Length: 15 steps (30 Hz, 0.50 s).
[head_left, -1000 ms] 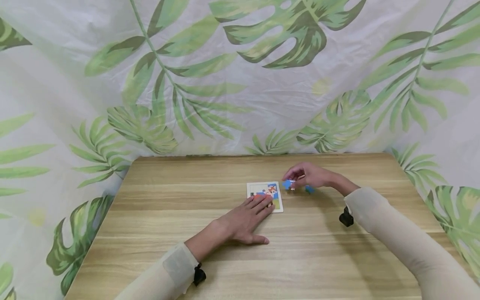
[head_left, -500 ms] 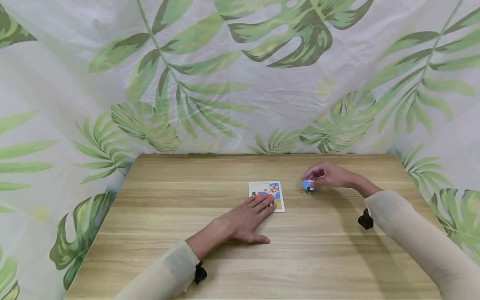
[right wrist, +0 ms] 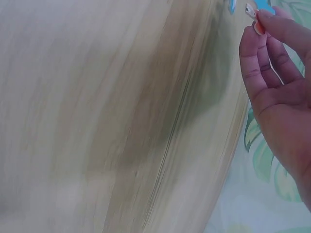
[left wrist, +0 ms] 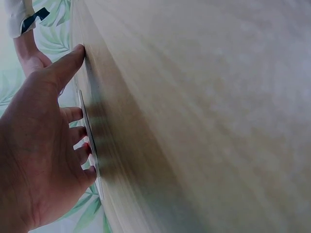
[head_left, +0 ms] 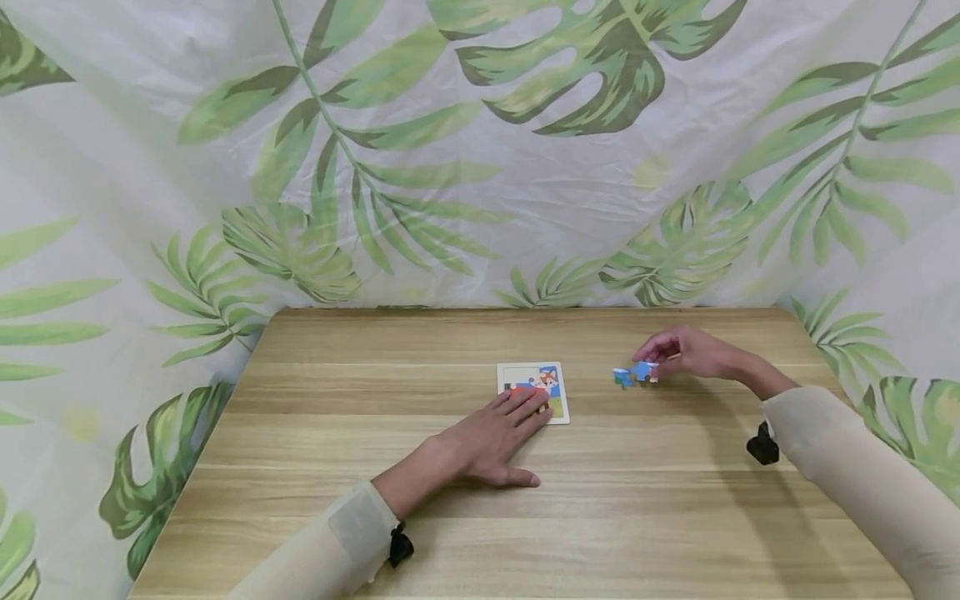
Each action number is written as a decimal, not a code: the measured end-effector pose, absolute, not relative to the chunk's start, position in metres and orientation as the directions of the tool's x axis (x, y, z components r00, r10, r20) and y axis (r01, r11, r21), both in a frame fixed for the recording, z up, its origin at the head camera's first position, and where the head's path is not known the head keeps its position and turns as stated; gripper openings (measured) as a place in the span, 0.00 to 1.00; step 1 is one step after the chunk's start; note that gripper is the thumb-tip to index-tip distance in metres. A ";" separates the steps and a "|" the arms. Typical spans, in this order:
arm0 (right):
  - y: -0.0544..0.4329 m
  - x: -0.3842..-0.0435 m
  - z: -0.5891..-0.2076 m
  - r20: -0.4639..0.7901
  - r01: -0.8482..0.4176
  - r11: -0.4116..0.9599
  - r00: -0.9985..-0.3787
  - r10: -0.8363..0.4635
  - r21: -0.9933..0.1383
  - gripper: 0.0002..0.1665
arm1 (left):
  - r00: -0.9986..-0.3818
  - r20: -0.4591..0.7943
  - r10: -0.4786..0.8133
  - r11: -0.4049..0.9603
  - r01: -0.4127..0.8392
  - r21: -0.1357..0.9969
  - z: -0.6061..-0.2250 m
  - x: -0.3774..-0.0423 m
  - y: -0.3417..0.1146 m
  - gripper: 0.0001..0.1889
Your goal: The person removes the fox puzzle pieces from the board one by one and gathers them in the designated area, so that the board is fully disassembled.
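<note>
Behind the wood-grained table (head_left: 600,517), a pale leaf-printed cloth (head_left: 555,200) is hung. On the tabletop, near its far side, a puzzle board (head_left: 517,375) is laid flat, its fox picture partly filled and its upper left showing pale. Across its lower part the left hand (head_left: 487,442) is spread, palm down, fingers extended and thumb held apart; nothing is grasped by it. How hard the board is pressed cannot be told.

Well to the right, a blue-and-orange puzzle piece (head_left: 642,371) is pinched by the right hand (head_left: 690,354) between thumb and fingertips, with little space left between them. Just beside it a loose piece (head_left: 622,377) is seen; whether the two are touching cannot be made out, nor whether the pinched one is borne by the table.

Trouble seems likeliest at that pinch: only a small part appears to be gripped, so the piece could be dropped or flipped if the fingertips slip. The loose piece could be knocked aside by a low sweep. Should the left hand be pushed sideways, the board might be slid or its fitted pieces shifted.
</note>
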State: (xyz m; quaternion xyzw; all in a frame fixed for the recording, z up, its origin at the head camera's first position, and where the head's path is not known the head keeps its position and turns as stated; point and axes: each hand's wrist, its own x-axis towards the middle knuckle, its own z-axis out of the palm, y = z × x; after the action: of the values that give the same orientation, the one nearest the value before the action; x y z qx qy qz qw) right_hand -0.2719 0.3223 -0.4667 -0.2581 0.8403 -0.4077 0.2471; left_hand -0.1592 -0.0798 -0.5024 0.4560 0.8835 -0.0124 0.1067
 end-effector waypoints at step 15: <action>0.340 -0.271 -0.474 -0.198 -0.269 0.536 -0.726 -0.658 -0.800 0.15 | -0.561 -0.216 0.799 0.588 0.804 0.087 -0.501 -0.159 -0.081 0.52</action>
State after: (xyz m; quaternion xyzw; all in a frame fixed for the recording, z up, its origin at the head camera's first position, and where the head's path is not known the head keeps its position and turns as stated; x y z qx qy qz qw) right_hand -0.2711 0.3398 -0.4743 -0.2755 0.8410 -0.3948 0.2468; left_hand -0.1594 -0.0809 -0.5006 0.4538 0.8834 -0.0109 0.1168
